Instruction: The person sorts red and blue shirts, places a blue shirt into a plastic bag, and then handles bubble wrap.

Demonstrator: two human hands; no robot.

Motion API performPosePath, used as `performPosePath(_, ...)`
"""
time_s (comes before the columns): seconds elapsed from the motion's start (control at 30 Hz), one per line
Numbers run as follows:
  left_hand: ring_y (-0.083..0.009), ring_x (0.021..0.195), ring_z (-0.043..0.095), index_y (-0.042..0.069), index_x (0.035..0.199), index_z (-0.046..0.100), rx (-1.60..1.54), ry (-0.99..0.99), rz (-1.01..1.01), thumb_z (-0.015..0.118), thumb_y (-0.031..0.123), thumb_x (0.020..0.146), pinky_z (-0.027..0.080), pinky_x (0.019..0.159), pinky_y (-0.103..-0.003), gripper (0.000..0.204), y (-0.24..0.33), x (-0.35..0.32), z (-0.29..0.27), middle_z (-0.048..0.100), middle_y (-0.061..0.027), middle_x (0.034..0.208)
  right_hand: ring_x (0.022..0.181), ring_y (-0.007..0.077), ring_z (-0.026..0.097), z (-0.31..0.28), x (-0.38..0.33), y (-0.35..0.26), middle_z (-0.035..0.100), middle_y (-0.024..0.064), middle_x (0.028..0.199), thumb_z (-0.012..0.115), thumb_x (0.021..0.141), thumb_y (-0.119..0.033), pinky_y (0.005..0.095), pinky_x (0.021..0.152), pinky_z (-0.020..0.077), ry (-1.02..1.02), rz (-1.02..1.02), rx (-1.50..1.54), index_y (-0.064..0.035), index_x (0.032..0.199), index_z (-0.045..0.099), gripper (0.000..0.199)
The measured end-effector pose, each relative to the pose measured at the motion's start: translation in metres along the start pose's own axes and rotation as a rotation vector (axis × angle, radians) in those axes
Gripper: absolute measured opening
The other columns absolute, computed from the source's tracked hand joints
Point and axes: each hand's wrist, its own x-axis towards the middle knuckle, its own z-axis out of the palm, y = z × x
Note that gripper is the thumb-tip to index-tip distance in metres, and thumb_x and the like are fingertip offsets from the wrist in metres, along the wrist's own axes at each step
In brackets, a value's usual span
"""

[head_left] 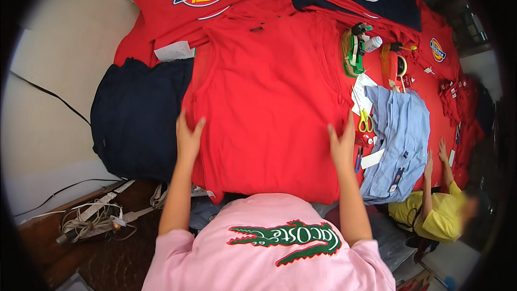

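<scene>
A stack of red garments lies in front of me, its top one spread flat with a dark label at the far edge. At its left edge rests my left hand, thumb and fingers apart. My right hand is at the opposite edge, thumb also apart from the fingers. Both hands seem to touch the cloth; some fingertips are hidden at the sides. Left of the stack is a folded dark navy garment pile. To the right lie light blue shirts with a dark hang tag.
Yellow-handled scissors, a green tape dispenser and an orange tape dispenser lie to the right. More red garments with printed emblems are stacked behind. Tangled cables are at lower left. A person in yellow works at right.
</scene>
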Motion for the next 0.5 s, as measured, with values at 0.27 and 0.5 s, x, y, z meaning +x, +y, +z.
performPosePath(0.27, -0.0238, 0.098, 0.074, -0.01, 0.129, 0.065, -0.355, 0.017, -0.359, 0.085, 0.036, 0.09, 0.057, 0.089, -0.034, 0.063, 0.009, -0.043, 0.005, 0.076, -0.0198, 0.111, 0.131, 0.0422, 0.055, 0.026, -0.022, 0.025, 0.057, 0.0317, 0.139, 0.088, 0.084, -0.03, 0.0477, 0.112, 0.043, 0.032, 0.396, 0.038, 0.0128, 0.149, 0.042, 0.09)
performPosePath(0.5, -0.0254, 0.105, 0.074, -0.004, 0.126, 0.068, -0.803, -0.552, -0.569, 0.086, 0.026, 0.084, 0.058, 0.095, -0.039, 0.055, 0.038, -0.035, 0.017, 0.075, -0.0151, 0.117, 0.108, 0.027, 0.072, 0.015, 0.02, 0.011, 0.073, 0.0153, 0.121, 0.085, 0.086, -0.017, 0.0394, 0.097, 0.0578, -0.444, 0.778, 0.945, 0.0055, 0.13, 0.064, 0.053)
